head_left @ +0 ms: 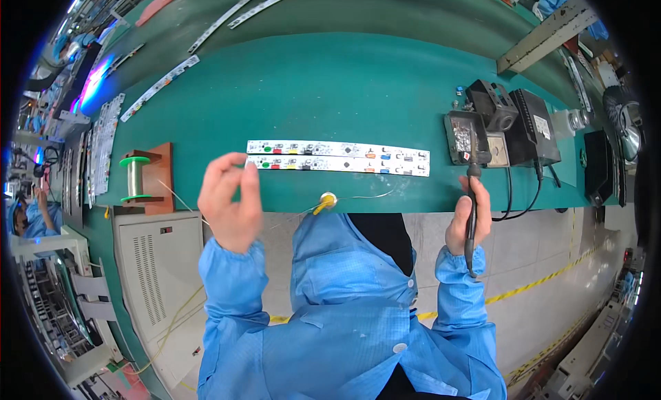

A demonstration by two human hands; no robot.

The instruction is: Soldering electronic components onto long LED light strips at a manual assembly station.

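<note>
Paired white circuit strips (339,164) lie long axis left-right on worktop (303,90), left hand (232,202) nearer, its grip narrow at their left end, contact unclear; right hand (458,228), gripping soldering iron (472,228), sits apart, beyond their right end.
</note>
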